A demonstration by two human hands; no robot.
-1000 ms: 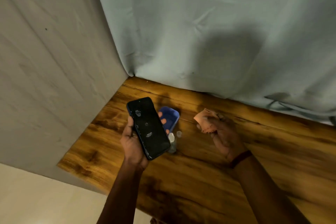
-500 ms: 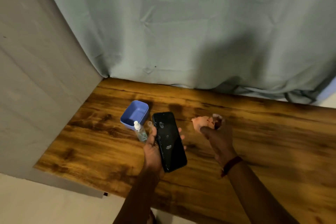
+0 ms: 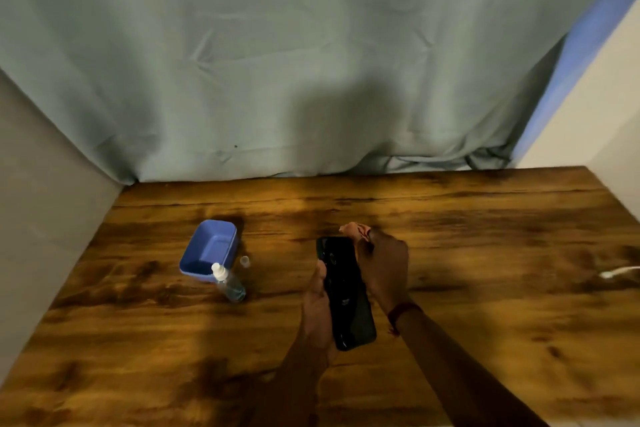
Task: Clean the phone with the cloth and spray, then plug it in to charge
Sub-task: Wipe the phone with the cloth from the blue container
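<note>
My left hand [image 3: 317, 308] holds a black phone [image 3: 344, 291] screen-up above the wooden table [image 3: 485, 305], with droplets on the glass. My right hand [image 3: 382, 265] grips a small peach cloth [image 3: 353, 229] and sits against the phone's right edge near its top. A small clear spray bottle [image 3: 229, 282] with a white nozzle stands to the left, its tiny clear cap [image 3: 245, 261] beside it. The white charging cable end [image 3: 618, 272] lies at the table's right edge.
A blue plastic tub [image 3: 207, 250] sits just behind the spray bottle. A grey-green curtain [image 3: 294, 62] hangs along the table's back edge. A pale wall [image 3: 41, 201] borders the left side.
The view has swung right, so the tub and bottle now appear further left. My right hand with the cloth has closed in from apart to against the phone.
</note>
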